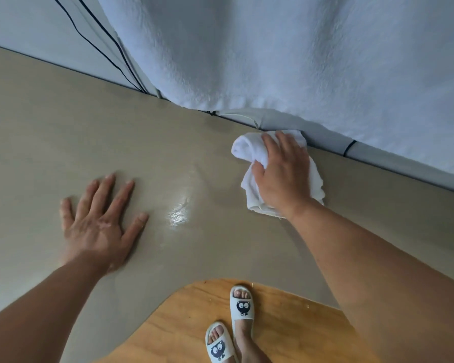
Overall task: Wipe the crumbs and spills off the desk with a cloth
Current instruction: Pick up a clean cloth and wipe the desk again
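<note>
1. Landmark: a glossy wet patch [180, 209] mid-way across the beige desk [63, 121].
2. Right hand [283, 174], beyond and right of the patch near the desk's back edge: fingers curve over the bunched white cloth [243, 148], thumb tucked into a fold, pressing it onto the top.
3. Left hand [100, 221], left of the patch: flat, fingers spread wide, holding nothing.
4. Judgement: the patch looks unwiped. Draw the cloth back through it in overlapping strokes with even pressure, turning to a dry face. Sweep away from the back edge.
5. Crumbs: none I can make out.
6. Writing: none legible. The white slippers [241, 303], nearer than the patch, show a big-eyed cartoon face only.
</note>
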